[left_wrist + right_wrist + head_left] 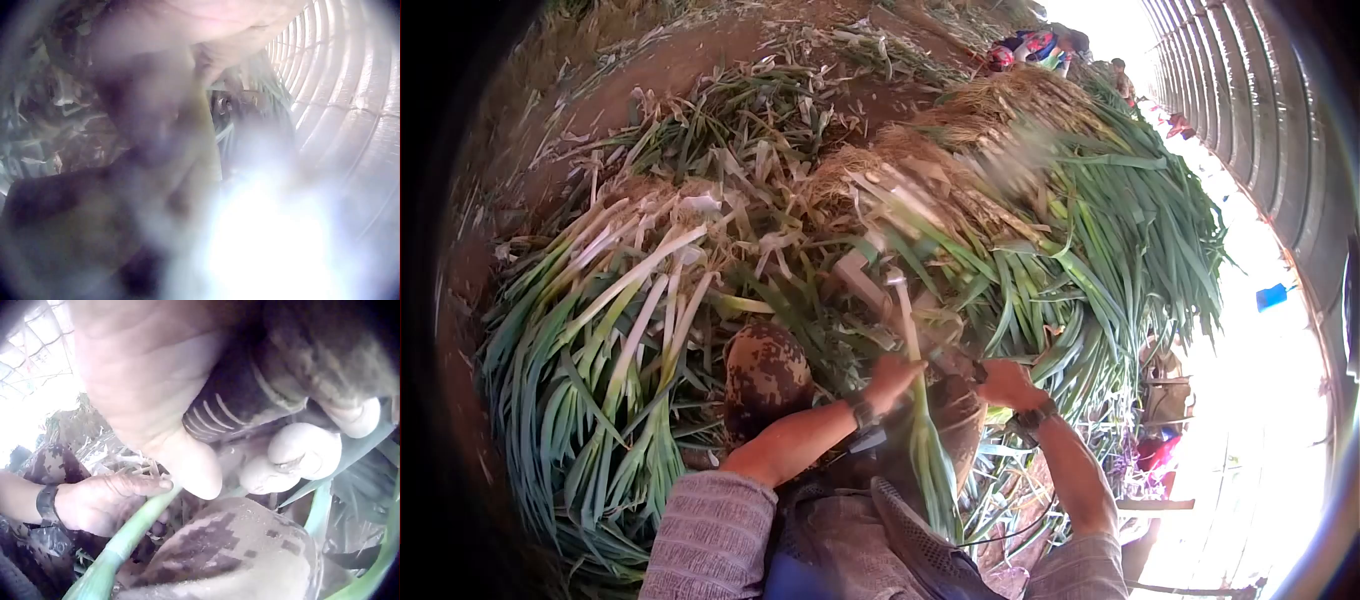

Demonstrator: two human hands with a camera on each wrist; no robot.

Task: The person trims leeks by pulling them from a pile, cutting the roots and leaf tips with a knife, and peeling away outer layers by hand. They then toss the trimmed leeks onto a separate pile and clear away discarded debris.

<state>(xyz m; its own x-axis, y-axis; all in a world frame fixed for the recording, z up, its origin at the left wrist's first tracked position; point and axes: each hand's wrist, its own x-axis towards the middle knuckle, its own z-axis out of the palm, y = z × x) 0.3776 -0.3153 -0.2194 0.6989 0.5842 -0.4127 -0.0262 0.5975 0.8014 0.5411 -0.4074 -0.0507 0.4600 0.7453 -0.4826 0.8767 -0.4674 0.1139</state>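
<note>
Near the middle of the head view, my left hand [892,382] grips a leek [922,430], its pale root end up and green leaves hanging toward my lap. In the right wrist view the left hand [103,503] has thumb and fingers round the stalk [125,537]. My right hand [1012,386], just to the right, holds a dark handle [219,400] marked with pale lines, fingers curled round it. What the handle belongs to is unclear. The left wrist view is blurred and glaring, with part of the left hand [219,31] at the top.
Leeks [625,320] lie heaped at the left, and a larger pile [1100,210] stretches along the right. Loose leaves [740,120] cover the ground behind. A patterned knee [768,375] is beside the left forearm. People [1040,48] are at the far end, near a ribbed wall [1250,100].
</note>
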